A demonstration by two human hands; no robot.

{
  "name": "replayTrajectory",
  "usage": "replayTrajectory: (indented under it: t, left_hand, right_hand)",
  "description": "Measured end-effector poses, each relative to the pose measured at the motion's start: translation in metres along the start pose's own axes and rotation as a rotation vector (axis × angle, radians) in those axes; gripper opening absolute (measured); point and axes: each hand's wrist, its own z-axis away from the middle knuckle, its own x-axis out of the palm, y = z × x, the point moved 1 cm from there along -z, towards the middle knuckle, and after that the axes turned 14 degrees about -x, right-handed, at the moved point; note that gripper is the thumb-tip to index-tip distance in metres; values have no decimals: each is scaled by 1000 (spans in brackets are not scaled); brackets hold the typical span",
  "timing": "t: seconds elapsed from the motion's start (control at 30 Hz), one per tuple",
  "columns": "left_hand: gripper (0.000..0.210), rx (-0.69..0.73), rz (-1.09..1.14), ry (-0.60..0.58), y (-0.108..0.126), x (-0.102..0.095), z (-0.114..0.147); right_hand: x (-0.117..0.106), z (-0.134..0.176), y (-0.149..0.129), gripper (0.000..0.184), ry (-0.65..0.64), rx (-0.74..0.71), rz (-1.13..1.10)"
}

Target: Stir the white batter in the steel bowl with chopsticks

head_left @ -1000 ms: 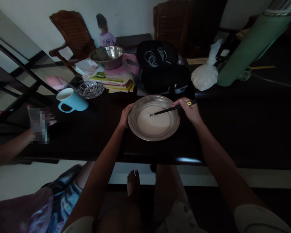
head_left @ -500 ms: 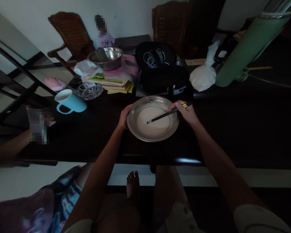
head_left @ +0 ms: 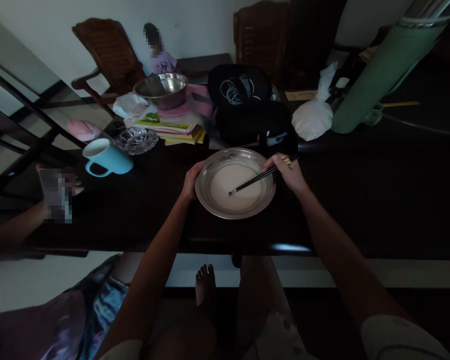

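Observation:
A wide metal bowl [head_left: 206, 201] stands near the table's front edge, with a pale, milky batter-like liquid [head_left: 228, 177] in it. My left hand [head_left: 192, 181] grips the bowl's left rim; part of its fingers is hidden by the bowl. In my right hand [head_left: 288, 172], closed at the bowl's right side, is a pair of black chopsticks [head_left: 255, 178] with gold bands. They slant down to the left, and their whitened tips are in the liquid near the bowl's middle.
A blue mug [head_left: 110, 159] and a glass dish [head_left: 138, 140] stand to the left. Behind the bowl are books [head_left: 182, 134], a second metal bowl [head_left: 165, 95] and a black case [head_left: 247, 117]. A tied bag of white powder [head_left: 312, 120] and a green flask [head_left: 382, 75] are at right. Another person's hand [head_left: 75, 182] is at left.
The chopstick tips have shifted slightly right and down within the liquid. Both hands keep their hold. The whole view has moved a touch.

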Motion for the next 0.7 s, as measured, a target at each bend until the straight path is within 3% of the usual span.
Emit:
replayTrajectory:
  t: [0.13, 0.37, 0.43, 0.7]
  left_hand:
    - [35, 15, 6, 8, 1, 1, 0]
    - [36, 5, 5, -20, 0, 0, 0]
    - [36, 11, -2, -16, 0, 0, 0]
    - [37, 21, -18, 1, 1, 1, 0]
  right_hand:
    - [2, 0, -3, 45, -48, -58, 73]
    - [-11, -3, -2, 49, 217, 23, 53]
    - [-12, -3, -1, 51, 230, 37, 31]
    - [3, -1, -4, 47, -85, -49, 67]
